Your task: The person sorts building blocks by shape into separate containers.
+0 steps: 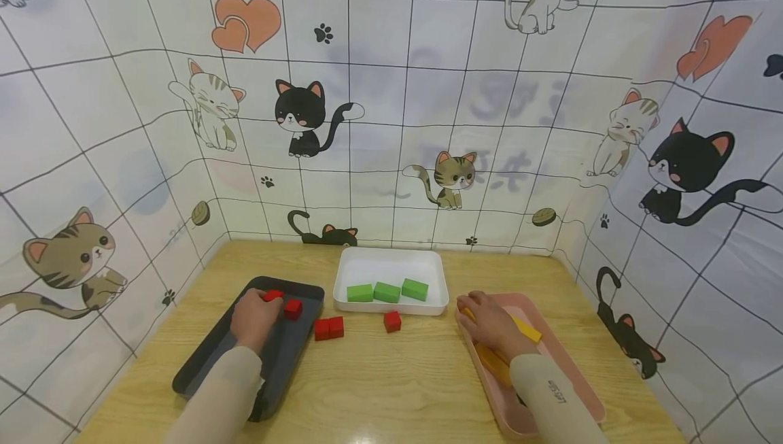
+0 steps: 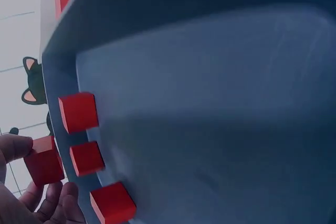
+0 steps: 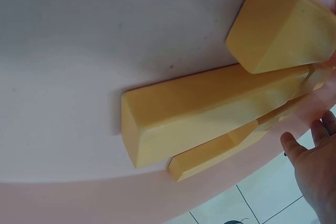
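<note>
My left hand (image 1: 253, 318) is over the far end of the dark grey tray (image 1: 214, 355). Its thumb and fingers pinch a red cube (image 2: 44, 162), seen in the left wrist view. Several red cubes lie along that tray end, one of them (image 1: 293, 309) just right of the hand. My right hand (image 1: 492, 325) is over the pink tray (image 1: 569, 362), above long yellow blocks (image 3: 210, 108). In the right wrist view its fingers are spread loosely near the tray rim, with nothing seen between them. In the head view it hides part of the blocks.
A white tray (image 1: 391, 264) with three green blocks (image 1: 387, 292) stands at the back middle. Two red cubes (image 1: 329, 328) sit side by side on the wooden table (image 1: 379, 383), and a single red cube (image 1: 392, 321) is in front of the white tray. Cat-print cloth (image 1: 391, 111) surrounds the table.
</note>
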Demonstrator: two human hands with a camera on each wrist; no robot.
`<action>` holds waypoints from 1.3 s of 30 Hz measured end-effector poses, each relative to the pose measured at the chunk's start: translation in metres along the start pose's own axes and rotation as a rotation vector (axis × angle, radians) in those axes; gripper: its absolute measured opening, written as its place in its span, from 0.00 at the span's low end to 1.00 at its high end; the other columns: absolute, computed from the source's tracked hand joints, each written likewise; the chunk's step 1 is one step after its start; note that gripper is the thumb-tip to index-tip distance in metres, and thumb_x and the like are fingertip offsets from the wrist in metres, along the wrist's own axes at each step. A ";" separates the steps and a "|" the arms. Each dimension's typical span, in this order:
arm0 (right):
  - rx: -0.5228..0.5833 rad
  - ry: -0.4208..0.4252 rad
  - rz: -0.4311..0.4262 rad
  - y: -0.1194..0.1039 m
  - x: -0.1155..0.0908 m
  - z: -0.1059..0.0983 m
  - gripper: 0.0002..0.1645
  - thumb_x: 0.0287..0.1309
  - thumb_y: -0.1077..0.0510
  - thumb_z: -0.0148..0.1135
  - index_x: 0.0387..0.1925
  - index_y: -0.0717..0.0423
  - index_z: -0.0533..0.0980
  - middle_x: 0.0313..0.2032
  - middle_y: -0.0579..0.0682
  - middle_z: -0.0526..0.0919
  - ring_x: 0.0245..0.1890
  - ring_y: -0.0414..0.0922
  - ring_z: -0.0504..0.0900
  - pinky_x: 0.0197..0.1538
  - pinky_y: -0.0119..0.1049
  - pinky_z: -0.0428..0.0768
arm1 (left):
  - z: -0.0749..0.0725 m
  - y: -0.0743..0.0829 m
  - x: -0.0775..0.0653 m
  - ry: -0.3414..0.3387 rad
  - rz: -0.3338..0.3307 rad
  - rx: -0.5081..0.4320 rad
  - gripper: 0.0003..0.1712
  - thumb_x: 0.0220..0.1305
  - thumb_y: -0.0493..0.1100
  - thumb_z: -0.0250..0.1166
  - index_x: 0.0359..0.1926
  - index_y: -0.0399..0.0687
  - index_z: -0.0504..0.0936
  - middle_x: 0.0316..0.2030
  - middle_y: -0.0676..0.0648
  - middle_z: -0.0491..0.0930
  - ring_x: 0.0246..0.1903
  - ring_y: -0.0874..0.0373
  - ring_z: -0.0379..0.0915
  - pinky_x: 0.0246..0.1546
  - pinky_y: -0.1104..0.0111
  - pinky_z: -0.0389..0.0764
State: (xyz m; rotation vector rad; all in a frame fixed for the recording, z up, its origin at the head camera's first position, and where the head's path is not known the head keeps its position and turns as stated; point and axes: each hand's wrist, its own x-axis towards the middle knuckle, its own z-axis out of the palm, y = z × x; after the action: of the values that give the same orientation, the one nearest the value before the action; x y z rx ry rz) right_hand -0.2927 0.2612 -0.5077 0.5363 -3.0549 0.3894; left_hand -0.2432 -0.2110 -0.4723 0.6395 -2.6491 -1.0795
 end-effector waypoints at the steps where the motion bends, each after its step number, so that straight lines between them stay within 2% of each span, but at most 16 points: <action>1: -0.002 0.002 -0.002 0.000 0.000 0.000 0.27 0.72 0.45 0.53 0.66 0.52 0.70 0.67 0.64 0.64 0.63 0.65 0.68 0.63 0.63 0.68 | -0.001 -0.001 0.000 -0.001 -0.007 0.001 0.24 0.62 0.47 0.61 0.51 0.31 0.76 0.40 0.33 0.80 0.33 0.42 0.77 0.27 0.53 0.76; 4: -0.003 0.007 -0.004 0.001 0.000 0.000 0.27 0.72 0.46 0.54 0.66 0.52 0.70 0.66 0.64 0.65 0.63 0.65 0.69 0.62 0.62 0.68 | -0.002 -0.003 0.001 -0.012 -0.030 0.008 0.25 0.63 0.48 0.61 0.52 0.31 0.76 0.42 0.32 0.80 0.34 0.41 0.77 0.28 0.52 0.76; 9: -0.002 0.015 -0.021 0.001 -0.001 0.000 0.27 0.71 0.47 0.54 0.66 0.54 0.70 0.65 0.65 0.66 0.62 0.65 0.69 0.62 0.63 0.69 | -0.003 -0.001 0.000 -0.018 -0.048 0.017 0.27 0.64 0.50 0.60 0.54 0.31 0.74 0.47 0.31 0.78 0.40 0.38 0.76 0.34 0.47 0.77; 15: 0.000 0.003 -0.007 0.001 -0.001 -0.003 0.28 0.72 0.46 0.53 0.67 0.53 0.69 0.66 0.65 0.65 0.63 0.65 0.68 0.63 0.62 0.67 | 0.000 0.005 0.002 -0.020 -0.033 0.012 0.28 0.66 0.50 0.60 0.57 0.32 0.72 0.41 0.33 0.80 0.37 0.41 0.78 0.32 0.49 0.77; 20: -0.008 0.001 -0.009 0.002 -0.001 -0.003 0.29 0.72 0.45 0.53 0.68 0.53 0.69 0.67 0.65 0.64 0.63 0.64 0.68 0.64 0.62 0.67 | 0.004 0.017 0.002 -0.032 -0.013 0.003 0.29 0.65 0.49 0.61 0.59 0.31 0.71 0.51 0.31 0.76 0.47 0.36 0.76 0.40 0.45 0.77; 23: -0.009 0.001 -0.017 0.004 -0.001 -0.002 0.29 0.72 0.45 0.53 0.68 0.53 0.69 0.66 0.65 0.65 0.63 0.65 0.69 0.63 0.62 0.68 | 0.007 0.025 0.001 -0.041 0.002 -0.004 0.30 0.65 0.48 0.61 0.60 0.31 0.71 0.54 0.30 0.75 0.52 0.35 0.73 0.47 0.44 0.75; 32: -0.007 -0.006 -0.003 0.004 0.000 -0.002 0.29 0.72 0.45 0.53 0.68 0.51 0.69 0.67 0.63 0.65 0.63 0.64 0.68 0.64 0.61 0.67 | 0.023 0.049 -0.007 -0.107 0.051 -0.039 0.30 0.66 0.47 0.61 0.63 0.33 0.70 0.59 0.30 0.71 0.57 0.35 0.69 0.51 0.43 0.72; 39: -0.002 0.001 -0.009 0.001 0.000 -0.002 0.28 0.72 0.45 0.54 0.67 0.52 0.70 0.66 0.63 0.65 0.63 0.64 0.68 0.63 0.62 0.68 | 0.042 0.068 -0.020 -0.151 0.082 -0.058 0.29 0.65 0.46 0.63 0.62 0.34 0.72 0.58 0.32 0.73 0.55 0.39 0.71 0.52 0.45 0.73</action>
State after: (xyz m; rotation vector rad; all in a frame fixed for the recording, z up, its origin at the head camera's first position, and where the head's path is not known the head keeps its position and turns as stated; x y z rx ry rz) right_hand -0.2929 0.2626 -0.5058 0.5494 -3.0510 0.3866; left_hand -0.2618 -0.1327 -0.4550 0.4499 -2.7311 -1.2215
